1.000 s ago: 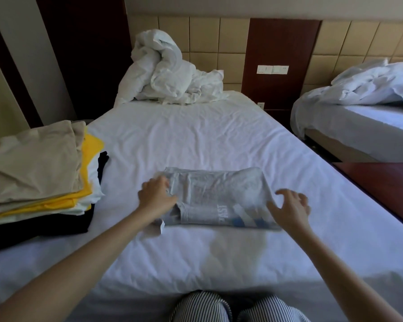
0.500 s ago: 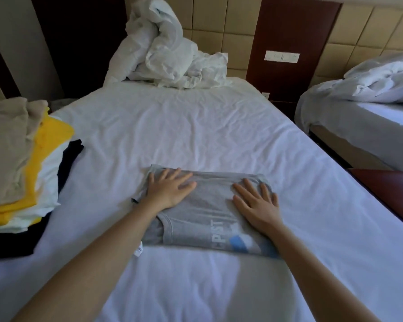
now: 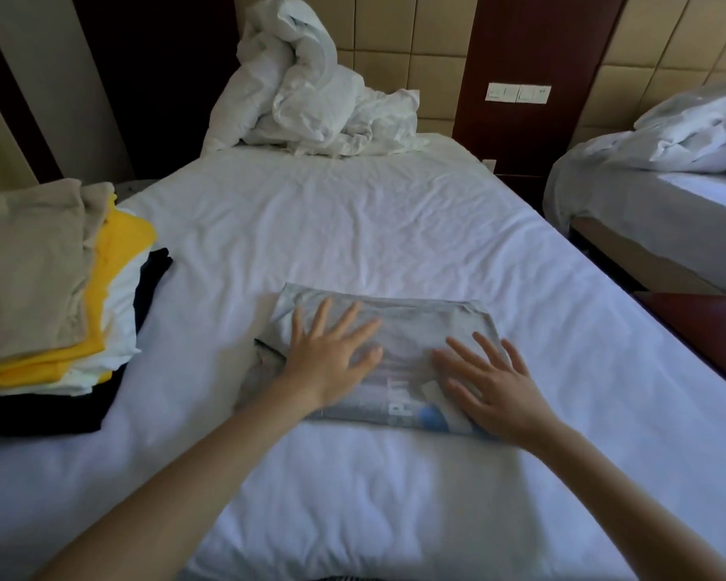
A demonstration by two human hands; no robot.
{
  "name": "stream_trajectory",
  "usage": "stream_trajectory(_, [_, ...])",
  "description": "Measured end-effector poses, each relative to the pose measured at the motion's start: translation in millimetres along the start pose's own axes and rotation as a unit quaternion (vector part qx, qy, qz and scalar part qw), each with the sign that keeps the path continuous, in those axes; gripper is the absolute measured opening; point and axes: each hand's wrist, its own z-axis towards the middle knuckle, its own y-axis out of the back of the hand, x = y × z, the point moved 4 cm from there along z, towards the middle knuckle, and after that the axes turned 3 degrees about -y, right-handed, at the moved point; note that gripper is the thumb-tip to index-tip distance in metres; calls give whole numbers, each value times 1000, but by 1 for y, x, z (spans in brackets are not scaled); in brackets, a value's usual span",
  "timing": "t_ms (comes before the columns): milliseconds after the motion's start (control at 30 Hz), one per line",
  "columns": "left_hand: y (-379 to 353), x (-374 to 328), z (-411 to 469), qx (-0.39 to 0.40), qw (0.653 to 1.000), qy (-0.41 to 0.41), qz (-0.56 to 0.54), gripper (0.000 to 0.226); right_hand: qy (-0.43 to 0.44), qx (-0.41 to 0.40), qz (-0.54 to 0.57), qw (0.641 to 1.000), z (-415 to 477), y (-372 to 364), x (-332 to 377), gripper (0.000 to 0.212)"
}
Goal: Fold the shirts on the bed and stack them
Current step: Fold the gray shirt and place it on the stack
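Note:
A grey shirt [image 3: 411,329] with a white and blue print lies folded into a rectangle on the white bed [image 3: 374,228], near its middle. My left hand [image 3: 332,354] lies flat on the shirt's left half with fingers spread. My right hand [image 3: 491,383] presses flat on its right half, fingers straight and spread. At the bed's left edge sits a stack of folded shirts [image 3: 47,287]: beige on top, then yellow, white and black underneath.
A crumpled white duvet [image 3: 311,90] is heaped at the head of the bed. A second bed [image 3: 663,195] with rumpled bedding stands to the right, across a narrow gap. A dark red wooden surface [image 3: 709,329] juts in at the right edge.
One second ago both hands were at the folded shirt's side edges, fingers curled. They have come down flat on top of it, and the fingers have since spread wider.

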Motion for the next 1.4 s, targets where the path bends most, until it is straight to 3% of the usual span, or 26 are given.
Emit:
stream_trajectory(67, [-21,4,-15,58,998,22,-8,56,5,55,-3,998,-17,-14,-5,79])
stream_trajectory(200, [-21,5,-12,52,998,36,-30,52,-6,51,44,998,-18,-14,-6,73])
stream_trajectory(300, [-20,2,-30,35,999,-16,-35,86,20,41,59,997,-33,-9,-9,81])
stream_trajectory(367, [-21,-2,-47,34,996,-78,-25,106,46,49,49,997,-50,-9,-12,69])
stream_trajectory(500, [-16,-14,-63,49,989,-139,-11,92,40,49,42,997,-65,-8,-19,74])
stream_trajectory(567, [-15,-18,-64,74,987,-141,-23,81,17,48,39,998,-60,-5,-14,61])
stream_trajectory(633, [-15,-20,-62,64,989,-126,-38,54,-17,37,41,998,-57,-4,-11,39])
stream_trajectory(700, [-10,-22,-59,47,992,-111,-49,42,-41,31,22,998,-58,1,-6,39])
stream_trajectory(933, [9,-21,-86,-30,991,-48,-120,42,33,24,-131,991,-89,30,35,60])
stream_trajectory(1033, [9,-4,-109,-66,989,-14,-134,43,51,86,-151,983,-114,32,72,46])
stream_trajectory(1167, [7,7,-141,-127,976,7,-178,44,102,155,-121,975,-126,42,106,37])
stream_trajectory(1267, [5,3,-156,-149,962,40,-225,47,72,213,-43,973,-108,44,100,38])
stream_trajectory(1333, [8,-5,-161,-176,943,107,-262,37,63,195,20,979,-84,41,94,35])
stream_trajectory(1400, [10,-11,-166,-181,901,220,-327,22,61,138,75,986,-56,38,88,31])
